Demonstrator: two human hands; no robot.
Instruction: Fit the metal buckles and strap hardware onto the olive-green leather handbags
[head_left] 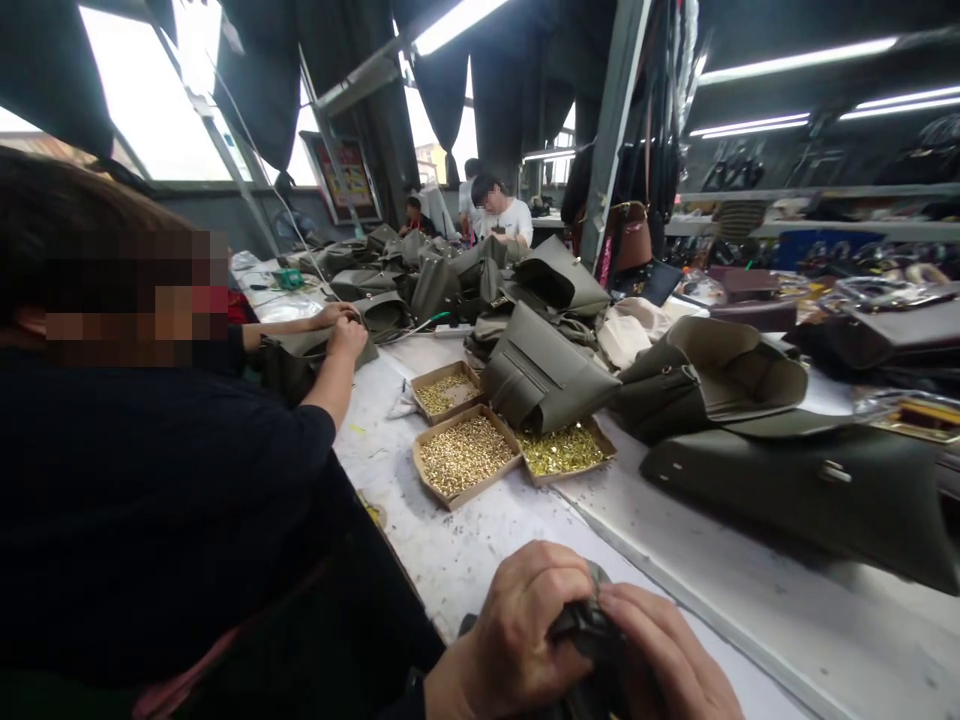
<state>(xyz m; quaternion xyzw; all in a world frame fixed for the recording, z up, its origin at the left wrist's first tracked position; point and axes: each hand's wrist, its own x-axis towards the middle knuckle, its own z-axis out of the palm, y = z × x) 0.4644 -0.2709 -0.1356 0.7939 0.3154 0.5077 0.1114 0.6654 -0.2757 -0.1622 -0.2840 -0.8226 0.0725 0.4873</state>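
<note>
At the bottom of the head view, my left hand [525,625] is closed round a bunched, dark grey-green leather piece [589,635], which looks like part of a bag. My right hand [667,640] grips the same piece from the other side, its fingertips meeting it near my left thumb and fingers. Most of the piece is hidden by the hands and the lower frame edge. Beyond them stand shallow cardboard trays: one with small rose-gold metal fittings [465,455], one with brighter gold pieces [562,450], and a smaller tray [446,390] behind.
On the left a co-worker in a dark top [150,500] handles an olive bag [289,360]. An olive bag [547,370] leans over the trays; two more, an open one [720,375] and a flap bag [810,490], lie right. A bag heap [450,270] fills the back.
</note>
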